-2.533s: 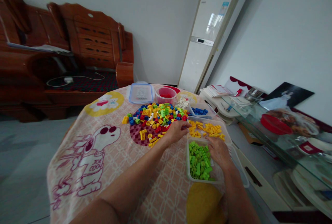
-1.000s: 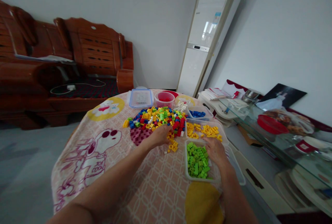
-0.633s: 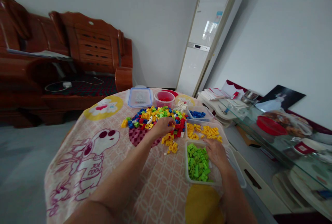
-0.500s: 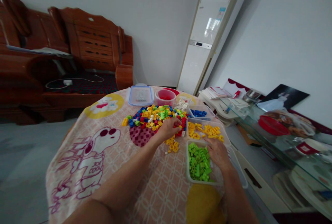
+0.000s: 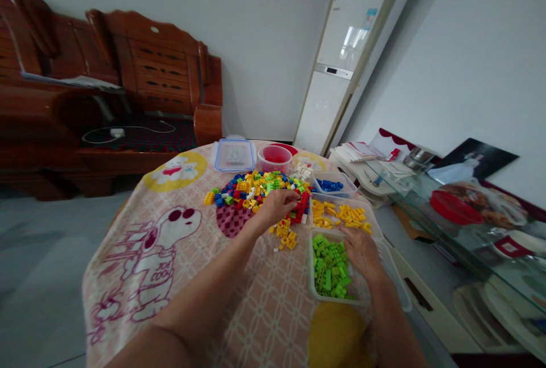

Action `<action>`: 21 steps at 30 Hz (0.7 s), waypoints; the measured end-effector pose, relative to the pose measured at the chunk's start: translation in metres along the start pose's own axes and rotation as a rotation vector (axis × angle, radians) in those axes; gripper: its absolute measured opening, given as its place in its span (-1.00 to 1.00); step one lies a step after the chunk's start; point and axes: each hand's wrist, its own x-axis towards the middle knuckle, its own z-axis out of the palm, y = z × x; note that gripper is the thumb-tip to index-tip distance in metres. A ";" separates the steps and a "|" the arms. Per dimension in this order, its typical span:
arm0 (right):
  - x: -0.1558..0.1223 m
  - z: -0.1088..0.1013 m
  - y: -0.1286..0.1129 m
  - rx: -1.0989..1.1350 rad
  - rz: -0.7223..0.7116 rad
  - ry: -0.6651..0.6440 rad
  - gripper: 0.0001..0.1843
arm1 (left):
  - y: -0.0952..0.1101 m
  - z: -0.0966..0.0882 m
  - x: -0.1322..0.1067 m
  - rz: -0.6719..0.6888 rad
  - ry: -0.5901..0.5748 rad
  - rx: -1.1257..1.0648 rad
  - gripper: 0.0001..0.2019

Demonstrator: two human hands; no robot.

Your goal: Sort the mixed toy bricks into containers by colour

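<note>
Head view: cloth-covered surface (image 5: 256, 294), grey wall (image 5: 264, 44) behind
Bricks (image 5: 245, 187): heaped toward the surface's far side
Left hand (image 5: 279, 206): over the heap's right part, fingers curled; cannot tell if gripping
Right hand (image 5: 363, 249): over the green box (image 5: 311, 277), fingertips by the yellow box (image 5: 373, 221); grip unclear
Room: wooden bench (image 5: 153, 66) back left, tall white unit (image 5: 326, 95) behind, glass shelf (image 5: 409, 197) right
</note>
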 end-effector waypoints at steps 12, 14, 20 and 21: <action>0.000 0.002 0.004 -0.016 -0.011 -0.008 -0.53 | -0.014 -0.037 -0.004 -0.219 -0.306 0.542 -0.78; 0.000 0.003 0.005 -0.011 -0.017 -0.010 -0.53 | -0.010 -0.034 -0.006 -0.231 -0.336 0.608 -0.77; 0.000 0.003 0.006 0.011 -0.018 0.004 -0.52 | -0.017 -0.024 -0.011 -0.186 -0.371 0.661 -0.78; 0.000 0.003 0.005 0.012 -0.018 0.000 -0.53 | -0.020 -0.023 -0.011 -0.176 -0.363 0.641 -0.79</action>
